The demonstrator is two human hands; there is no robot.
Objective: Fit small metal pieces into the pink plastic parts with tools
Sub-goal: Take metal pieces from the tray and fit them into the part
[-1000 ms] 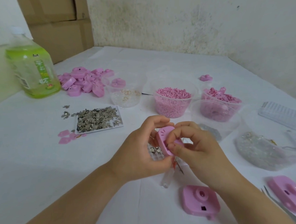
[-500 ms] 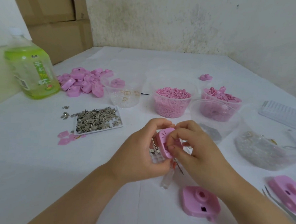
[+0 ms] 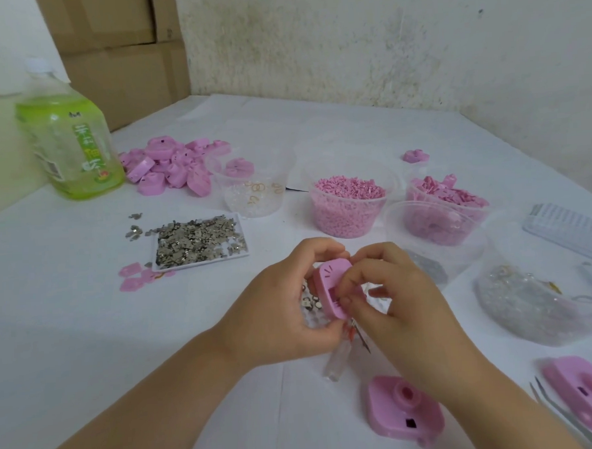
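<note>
The left hand (image 3: 278, 311) curls round a pink part (image 3: 332, 287) and holds it on edge, fingertips over its top. The right hand (image 3: 402, 308) comes in from the right, thumb and forefinger bent and pinching at the part's face. A second pink part (image 3: 405, 411) lies just below the grip. A tray of metal pieces (image 3: 199, 241) sits up and to the left.

A clear plastic bottle of green drink (image 3: 69, 143) stands on the white tabletop (image 3: 70, 322); brown cardboard boxes (image 3: 121, 61) are stacked behind the bottle.
</note>
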